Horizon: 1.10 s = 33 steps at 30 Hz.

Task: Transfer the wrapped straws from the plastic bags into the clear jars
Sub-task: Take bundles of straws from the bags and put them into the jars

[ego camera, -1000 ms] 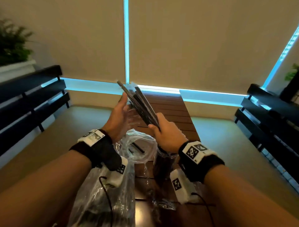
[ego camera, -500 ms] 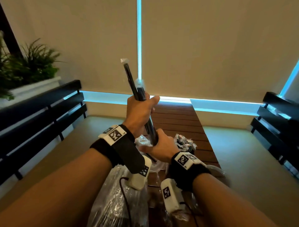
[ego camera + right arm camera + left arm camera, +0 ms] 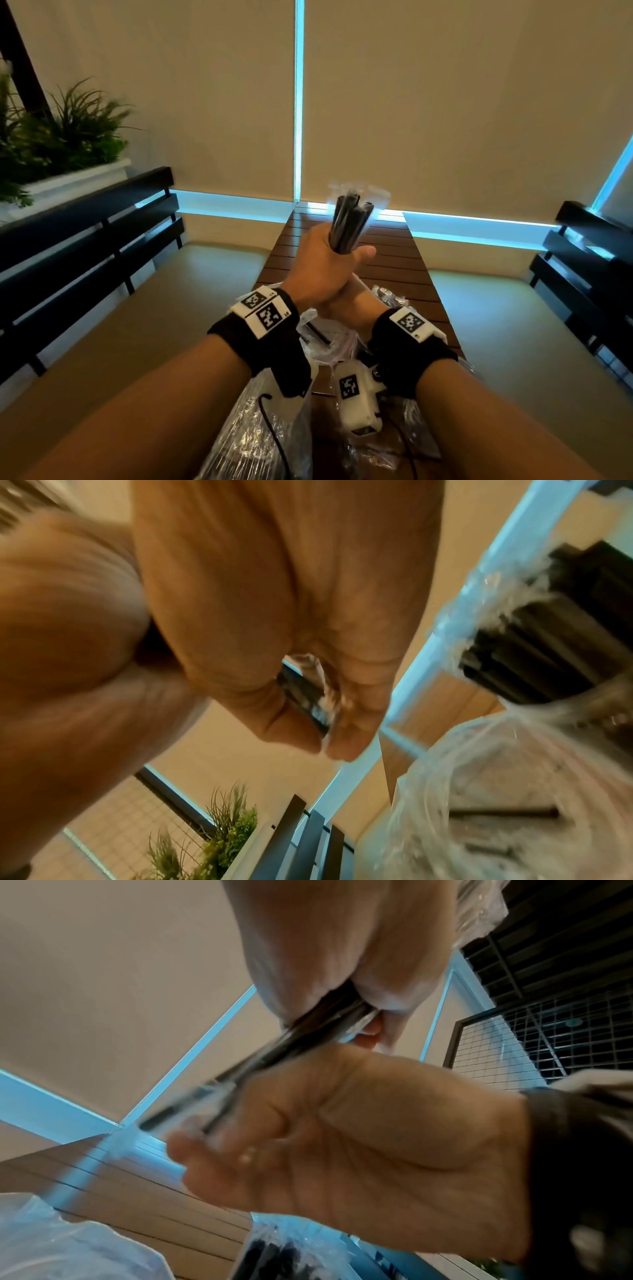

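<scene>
Black wrapped straws (image 3: 347,224) are gripped upright as one bundle by left hand (image 3: 325,270) and right hand (image 3: 346,301), fingers curled round; evening-up step judged; lowering into jar (image 3: 527,666) needed next.

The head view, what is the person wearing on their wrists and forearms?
Both forearms are bare, with no sleeves. Each wrist carries a wide black band topped by a white plate printed with black-and-white square codes, by the left hand and the right hand. A white camera block with another code hangs under each wrist, trailing a thin black cable.
</scene>
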Each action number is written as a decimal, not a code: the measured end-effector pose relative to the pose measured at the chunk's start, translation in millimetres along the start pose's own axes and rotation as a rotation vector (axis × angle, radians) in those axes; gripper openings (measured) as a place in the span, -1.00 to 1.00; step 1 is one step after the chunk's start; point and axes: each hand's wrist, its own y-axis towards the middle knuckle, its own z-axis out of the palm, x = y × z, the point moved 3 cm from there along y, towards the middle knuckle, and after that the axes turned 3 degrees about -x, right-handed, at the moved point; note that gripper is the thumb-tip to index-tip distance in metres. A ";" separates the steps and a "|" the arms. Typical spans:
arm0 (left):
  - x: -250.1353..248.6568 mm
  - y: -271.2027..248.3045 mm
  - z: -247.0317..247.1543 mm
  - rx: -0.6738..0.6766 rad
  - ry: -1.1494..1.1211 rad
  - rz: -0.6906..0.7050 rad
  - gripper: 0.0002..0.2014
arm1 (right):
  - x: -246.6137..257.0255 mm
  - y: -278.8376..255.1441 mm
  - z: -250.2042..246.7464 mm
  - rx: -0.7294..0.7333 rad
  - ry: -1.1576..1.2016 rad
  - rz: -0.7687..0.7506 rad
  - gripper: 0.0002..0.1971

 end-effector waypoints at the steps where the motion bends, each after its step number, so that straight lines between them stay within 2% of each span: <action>1: 3.0 1.7 -3.4 -0.024 0.009 -0.003 -0.56 | -3.2 -1.5 -5.8 -0.028 -0.049 0.013 -0.69; 2: 7.3 3.9 -7.5 -0.056 0.033 0.007 -0.52 | -2.4 -4.2 -15.2 -0.113 -0.076 0.031 -0.62; 3: 12.5 5.3 -11.6 -0.085 0.082 0.024 -0.50 | 0.5 -6.4 -27.9 -0.260 -0.074 0.048 -0.57; 5: 24.8 1.8 -15.9 -0.083 0.179 0.033 -0.51 | 27.9 -19.3 -60.7 -0.651 0.025 -0.016 -0.66; 6: 30.4 -2.0 -15.4 -0.068 0.209 0.025 -0.53 | 46.3 -25.2 -74.1 -0.745 0.143 -0.098 -0.69; 7: 34.8 -5.7 -13.1 -0.053 0.226 0.010 -0.54 | 64.1 -28.2 -82.6 -0.754 0.232 -0.183 -0.67; 8: 36.7 -9.3 -9.9 -0.048 0.226 0.000 -0.54 | 78.4 -29.0 -85.0 -0.700 0.243 -0.260 -0.63; 10: 37.9 -11.3 -0.3 -0.049 0.229 0.026 -0.55 | 95.2 -26.4 -77.8 -0.538 -0.040 -0.335 -0.60; 12: 29.2 -12.7 11.5 -0.017 0.203 0.076 -0.73 | 92.1 -23.9 -58.8 -0.408 -0.441 -0.321 -0.55; 13: 22.7 -12.9 17.2 0.014 0.196 0.107 -0.85 | 90.4 -26.2 -53.6 -0.416 -0.539 -0.311 -0.50; 14: 18.2 -13.3 21.7 0.034 0.219 0.124 -0.84 | 85.9 -27.7 -51.3 -0.439 -0.535 -0.317 -0.47; 16: 18.4 -13.9 27.2 0.049 0.257 0.114 -0.90 | 79.4 -33.0 -55.7 -0.411 -0.302 -0.316 -0.50; 18: 24.0 -13.2 29.1 0.022 0.187 0.030 -0.71 | 70.3 -38.7 -68.8 -0.383 -0.116 -0.310 -0.57; 19: 28.2 -11.0 29.5 -0.017 0.118 -0.026 -0.67 | 62.2 -41.6 -77.7 -0.439 -0.109 -0.300 -0.61; 20: 31.7 -9.7 28.6 -0.053 0.060 -0.073 -0.63 | 49.8 -44.3 -87.0 -0.518 -0.115 -0.260 -0.66; 22: 34.8 -8.0 28.9 -0.095 -0.033 -0.121 -0.59 | 18.2 -49.8 -101.4 -0.623 -0.105 -0.045 -0.64; 23: 35.4 -7.5 30.9 -0.093 -0.055 -0.131 -0.59 | -1.0 -51.1 -104.8 -0.599 -0.134 0.069 -0.55; 25: 38.4 -5.9 37.4 -0.081 -0.077 -0.137 -0.60 | -39.7 -49.9 -101.9 -0.421 -0.280 0.246 -0.27; 27: 42.3 -3.9 46.2 -0.080 -0.094 -0.147 -0.62 | -73.0 -46.6 -91.3 -0.234 -0.340 0.364 0.02; 29: 45.6 -1.6 54.1 -0.089 -0.107 -0.154 -0.62 | -95.3 -44.9 -79.0 -0.109 -0.296 0.452 0.28; 31: 47.4 2.3 59.0 -0.103 -0.140 -0.156 -0.62 | -110.4 -43.8 -68.3 -0.072 -0.241 0.485 0.43; 33: 46.3 5.9 60.8 -0.127 -0.199 -0.152 -0.64 | -119.6 -44.4 -60.8 -0.123 -0.210 0.452 0.46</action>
